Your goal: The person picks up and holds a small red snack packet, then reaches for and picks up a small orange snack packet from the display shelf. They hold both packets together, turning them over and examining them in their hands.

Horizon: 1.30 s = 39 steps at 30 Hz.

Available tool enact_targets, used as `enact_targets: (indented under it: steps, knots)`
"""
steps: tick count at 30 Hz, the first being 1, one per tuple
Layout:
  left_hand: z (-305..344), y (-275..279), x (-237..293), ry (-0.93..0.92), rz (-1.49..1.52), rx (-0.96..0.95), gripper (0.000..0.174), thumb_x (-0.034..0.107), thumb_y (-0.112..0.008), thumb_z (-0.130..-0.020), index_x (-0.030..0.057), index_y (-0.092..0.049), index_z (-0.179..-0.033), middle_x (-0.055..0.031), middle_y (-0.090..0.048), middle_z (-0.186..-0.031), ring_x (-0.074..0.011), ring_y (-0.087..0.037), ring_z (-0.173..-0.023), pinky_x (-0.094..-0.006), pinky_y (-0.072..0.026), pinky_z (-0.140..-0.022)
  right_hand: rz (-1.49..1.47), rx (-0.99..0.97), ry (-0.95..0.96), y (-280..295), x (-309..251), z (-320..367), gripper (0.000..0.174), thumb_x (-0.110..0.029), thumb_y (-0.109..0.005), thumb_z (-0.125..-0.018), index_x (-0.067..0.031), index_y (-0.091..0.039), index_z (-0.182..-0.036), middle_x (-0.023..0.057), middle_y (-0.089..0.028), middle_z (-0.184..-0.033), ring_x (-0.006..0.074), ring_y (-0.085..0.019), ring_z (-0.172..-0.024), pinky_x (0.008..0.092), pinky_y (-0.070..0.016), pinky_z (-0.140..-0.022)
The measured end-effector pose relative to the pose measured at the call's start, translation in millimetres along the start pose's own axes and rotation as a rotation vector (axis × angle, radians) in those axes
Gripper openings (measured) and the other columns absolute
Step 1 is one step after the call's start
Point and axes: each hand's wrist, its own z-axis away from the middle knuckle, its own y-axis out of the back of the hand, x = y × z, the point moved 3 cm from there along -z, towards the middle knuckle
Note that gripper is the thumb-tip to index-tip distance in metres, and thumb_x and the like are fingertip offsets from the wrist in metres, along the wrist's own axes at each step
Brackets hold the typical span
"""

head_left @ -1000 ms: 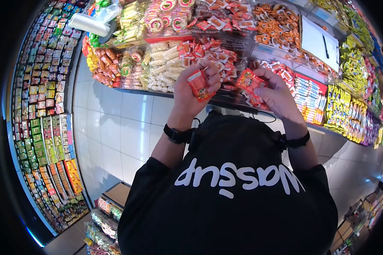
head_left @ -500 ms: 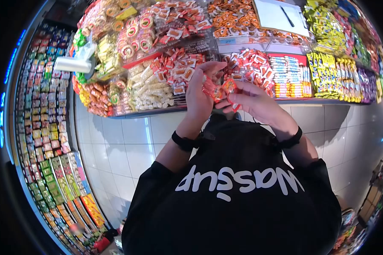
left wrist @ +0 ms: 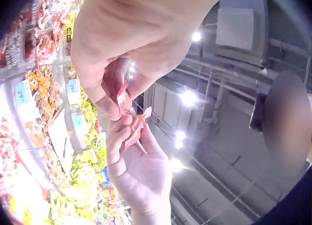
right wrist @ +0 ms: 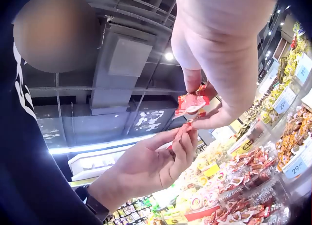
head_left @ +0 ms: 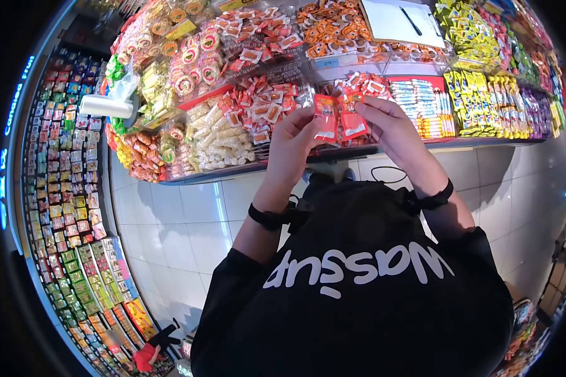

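Note:
My left hand (head_left: 289, 144) pinches a small red snack packet (head_left: 325, 118) between thumb and fingers. Beside it, my right hand (head_left: 395, 129) pinches a second red packet (head_left: 353, 119) by its outer edge. Both packets stand side by side with their printed faces toward the head camera, over the front edge of the candy display (head_left: 226, 164). In the left wrist view the left hand's packet (left wrist: 116, 84) is partly hidden in the curled fingers. From the right wrist, the right hand's packet (right wrist: 192, 103) shows red and white print.
Bins of wrapped sweets spread behind the hands, with red-wrapped pieces (head_left: 264, 107) and blue-white sticks (head_left: 418, 103) nearest. A clipboard (head_left: 393, 25) with a pen (head_left: 411, 21) lies on top. At left are a plastic bag roll (head_left: 107, 105) and a wall shelf (head_left: 75, 188).
The hands were apart with one packet each, then came together with the packets overlapping. Now the packets are spread side by side. The head view has shifted toward the right of the display.

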Motion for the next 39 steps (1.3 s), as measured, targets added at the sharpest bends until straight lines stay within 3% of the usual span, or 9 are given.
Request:
enact_targets:
  steps: [4, 8, 11, 14, 29, 39]
  knots:
    - [8, -12, 17, 0.036, 0.108, -0.07, 0.023, 0.003, -0.052, -0.094, -0.0073, -0.054, -0.115, -0.0118, -0.063, -0.107, -0.0212, -0.065, -0.102, -0.0383, -0.058, -0.085, 0.075, 0.008, 0.017, -7, -1, 2, 0.019, -0.019, -0.064, -0.093, -0.0037, -0.07, -0.101, -0.0084, -0.055, -0.075, -0.0013, -0.044, -0.064, 0.0165, -0.0338, -0.053]
    - [13, -14, 20, 0.032, 0.149, -0.099, 0.022, 0.002, -0.054, -0.093, -0.0072, -0.056, -0.113, -0.0133, -0.064, -0.11, -0.0198, -0.065, -0.101, -0.0369, -0.0549, -0.091, 0.08, -0.017, 0.015, -14, -3, 7, 0.021, -0.021, -0.064, -0.093, -0.0037, -0.069, -0.104, -0.0087, -0.057, -0.074, -0.0016, -0.045, -0.061, 0.016, -0.0335, -0.053]
    - [15, -13, 20, 0.079, 0.084, -0.052, 0.022, 0.001, -0.054, -0.092, -0.0073, -0.058, -0.112, -0.0136, -0.065, -0.108, -0.0192, -0.066, -0.1, -0.0347, -0.0551, -0.089, 0.09, 0.001, 0.04, -17, -7, 11, 0.022, -0.022, -0.064, -0.093, -0.004, -0.069, -0.105, -0.0089, -0.057, -0.073, -0.002, -0.045, -0.061, 0.0159, -0.0333, -0.053]
    - [18, -22, 25, 0.044, 0.13, -0.094, 0.026, 0.004, -0.059, -0.092, -0.0065, -0.061, -0.115, -0.0085, -0.068, -0.101, -0.0114, -0.065, -0.087, -0.0255, -0.0537, -0.076, 0.134, -0.032, 0.056, -9, -6, 12, 0.021, -0.022, -0.065, -0.092, -0.0048, -0.069, -0.103, -0.0089, -0.057, -0.073, -0.0021, -0.045, -0.062, 0.0163, -0.0334, -0.053]
    - [11, -39, 20, 0.071, 0.167, -0.109, 0.023, 0.0, -0.06, -0.09, -0.0047, -0.062, -0.113, -0.0092, -0.068, -0.101, -0.0142, -0.066, -0.092, -0.0272, -0.0541, -0.081, 0.184, 0.013, 0.143, 0, -27, 28, 0.016, -0.022, -0.065, -0.092, -0.0069, -0.067, -0.087, -0.009, -0.054, -0.068, -0.0015, -0.044, -0.059, 0.0176, -0.0334, -0.052]
    - [5, -41, 20, 0.06, 0.191, -0.122, 0.024, -0.001, -0.061, -0.089, -0.0047, -0.061, -0.113, -0.0108, -0.068, -0.103, -0.0157, -0.067, -0.093, -0.0287, -0.0553, -0.083, 0.149, 0.006, 0.18, 6, -26, 21, 0.014, -0.019, -0.065, -0.093, -0.0071, -0.065, -0.085, -0.0095, -0.052, -0.068, -0.0017, -0.041, -0.059, 0.0181, -0.0315, -0.052]
